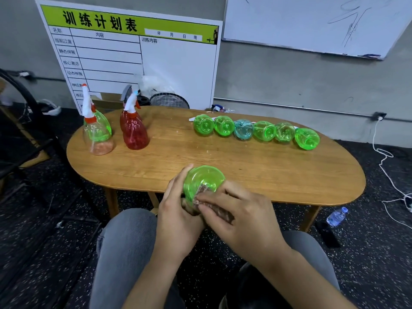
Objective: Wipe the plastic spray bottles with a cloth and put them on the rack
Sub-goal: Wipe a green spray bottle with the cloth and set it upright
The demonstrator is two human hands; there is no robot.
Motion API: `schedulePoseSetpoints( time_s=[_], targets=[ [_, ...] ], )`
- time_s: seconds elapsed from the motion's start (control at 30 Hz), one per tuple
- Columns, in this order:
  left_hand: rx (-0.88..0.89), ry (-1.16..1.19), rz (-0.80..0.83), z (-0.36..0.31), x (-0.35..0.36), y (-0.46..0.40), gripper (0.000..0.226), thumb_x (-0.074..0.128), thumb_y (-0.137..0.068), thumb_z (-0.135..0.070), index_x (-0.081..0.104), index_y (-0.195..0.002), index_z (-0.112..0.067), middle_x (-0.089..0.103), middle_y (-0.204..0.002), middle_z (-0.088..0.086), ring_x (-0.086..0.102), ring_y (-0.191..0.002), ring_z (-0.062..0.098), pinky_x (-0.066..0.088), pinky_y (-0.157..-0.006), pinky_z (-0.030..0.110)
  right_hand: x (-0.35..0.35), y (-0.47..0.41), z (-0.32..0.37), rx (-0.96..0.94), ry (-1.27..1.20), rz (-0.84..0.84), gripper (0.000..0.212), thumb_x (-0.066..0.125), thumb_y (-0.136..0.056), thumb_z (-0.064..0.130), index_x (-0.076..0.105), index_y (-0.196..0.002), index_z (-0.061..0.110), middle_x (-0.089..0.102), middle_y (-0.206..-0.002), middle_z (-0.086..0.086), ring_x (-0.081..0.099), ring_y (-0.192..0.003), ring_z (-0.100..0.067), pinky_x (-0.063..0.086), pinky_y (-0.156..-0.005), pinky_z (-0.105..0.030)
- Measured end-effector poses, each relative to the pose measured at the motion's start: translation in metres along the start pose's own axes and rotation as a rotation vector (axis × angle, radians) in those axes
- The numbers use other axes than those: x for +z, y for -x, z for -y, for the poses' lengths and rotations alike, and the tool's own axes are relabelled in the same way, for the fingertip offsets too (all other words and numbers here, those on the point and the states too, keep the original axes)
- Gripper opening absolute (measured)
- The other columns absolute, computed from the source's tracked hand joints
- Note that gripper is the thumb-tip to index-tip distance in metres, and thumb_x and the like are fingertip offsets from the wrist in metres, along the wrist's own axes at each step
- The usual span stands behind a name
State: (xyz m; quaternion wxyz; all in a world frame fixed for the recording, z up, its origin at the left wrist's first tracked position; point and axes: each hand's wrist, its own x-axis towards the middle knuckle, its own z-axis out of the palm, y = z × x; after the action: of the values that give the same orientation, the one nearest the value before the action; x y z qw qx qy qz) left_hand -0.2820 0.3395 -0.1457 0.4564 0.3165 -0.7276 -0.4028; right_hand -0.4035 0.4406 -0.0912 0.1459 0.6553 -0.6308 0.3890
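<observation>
At the counter's (223, 157) six-o'clock edge, the translucent green plastic spray bottle (204, 181) points base-first toward twelve — left hand (176, 210) curled round it at nine, right hand (238, 217) pressing a small brownish cloth (204, 195) at three.

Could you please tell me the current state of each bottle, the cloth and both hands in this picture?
Held green bottle: off the table, base facing the camera.
Cloth: pressed on the held green bottle.
Left hand: grips the held green bottle.
Right hand: presses the cloth.
Row of six bottles: lying on the table.
Red bottles: upright.
Clear bottle: upright.
Water bottle: lying on floor.
</observation>
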Motion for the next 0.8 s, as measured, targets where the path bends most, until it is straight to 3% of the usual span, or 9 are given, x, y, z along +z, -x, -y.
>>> schedulePoseSetpoints(
  time_s=[0.07, 0.17, 0.23, 0.43, 0.53, 0.7, 0.8],
  targets=[
    [-0.029, 0.051, 0.019, 0.002, 0.000, 0.001, 0.093, 0.089, -0.077, -0.004, 0.050, -0.153, -0.043, 0.057, -0.139, -0.022, 0.070, -0.107, 0.004, 0.059, -0.086, 0.022, -0.005, 0.005, -0.005, 0.023, 0.018, -0.004, 0.018, 0.071, -0.098, 0.039, 0.080, -0.111, 0.032, 0.065, -0.091, 0.015, 0.062, -0.068, -0.004, 0.052, -0.053, -0.028],
    [-0.054, 0.108, 0.025, 0.001, 0.001, 0.001, 0.097, 0.096, -0.067, -0.036, 0.049, -0.151, -0.049, 0.054, -0.140, -0.026, 0.071, -0.113, 0.015, 0.064, -0.090, 0.043, -0.014, 0.004, -0.012, 0.094, 0.028, -0.023, 0.019, 0.069, -0.099, 0.042, 0.080, -0.111, 0.033, 0.065, -0.093, 0.017, 0.065, -0.070, -0.004, 0.053, -0.053, -0.029],
    [-0.055, 0.099, 0.025, -0.001, 0.002, 0.001, 0.100, 0.097, -0.065, -0.050, 0.048, -0.151, -0.050, 0.052, -0.141, -0.029, 0.069, -0.118, 0.017, 0.064, -0.091, 0.044, -0.018, -0.002, -0.016, 0.146, 0.038, -0.044, 0.020, 0.069, -0.098, 0.044, 0.080, -0.112, 0.033, 0.066, -0.094, 0.017, 0.066, -0.071, -0.004, 0.054, -0.051, -0.032],
    [-0.047, 0.030, 0.045, -0.003, 0.009, 0.007, 0.101, 0.098, -0.067, -0.036, 0.046, -0.152, -0.050, 0.050, -0.141, -0.032, 0.069, -0.117, 0.022, 0.063, -0.091, 0.049, -0.013, -0.021, -0.014, 0.159, 0.059, -0.076, 0.022, 0.070, -0.097, 0.041, 0.080, -0.113, 0.030, 0.067, -0.095, 0.017, 0.066, -0.071, -0.003, 0.055, -0.050, -0.031],
    [-0.022, 0.026, 0.043, -0.003, 0.007, 0.006, 0.096, 0.089, -0.067, -0.041, 0.046, -0.153, -0.049, 0.051, -0.144, -0.030, 0.070, -0.117, 0.021, 0.064, -0.091, 0.047, -0.005, -0.021, -0.006, 0.103, 0.050, -0.059, 0.021, 0.069, -0.097, 0.040, 0.080, -0.112, 0.029, 0.066, -0.093, 0.014, 0.065, -0.070, -0.005, 0.054, -0.051, -0.029],
    [-0.023, 0.018, 0.015, 0.004, 0.003, 0.003, 0.096, 0.094, -0.074, -0.015, 0.048, -0.151, -0.050, 0.055, -0.140, -0.025, 0.069, -0.116, 0.014, 0.063, -0.091, 0.034, -0.007, -0.007, -0.008, 0.052, 0.025, 0.022, 0.022, 0.067, -0.098, 0.042, 0.079, -0.114, 0.032, 0.063, -0.091, 0.016, 0.060, -0.066, -0.003, 0.052, -0.048, -0.028],
    [-0.042, 0.029, 0.000, 0.002, 0.003, 0.001, 0.097, 0.099, -0.069, -0.037, 0.049, -0.152, -0.046, 0.054, -0.141, -0.025, 0.067, -0.121, 0.016, 0.062, -0.096, 0.042, -0.016, -0.003, -0.019, 0.101, 0.042, 0.028, 0.023, 0.066, -0.098, 0.045, 0.080, -0.113, 0.033, 0.064, -0.093, 0.019, 0.061, -0.067, -0.002, 0.052, -0.049, -0.028]
  ],
)
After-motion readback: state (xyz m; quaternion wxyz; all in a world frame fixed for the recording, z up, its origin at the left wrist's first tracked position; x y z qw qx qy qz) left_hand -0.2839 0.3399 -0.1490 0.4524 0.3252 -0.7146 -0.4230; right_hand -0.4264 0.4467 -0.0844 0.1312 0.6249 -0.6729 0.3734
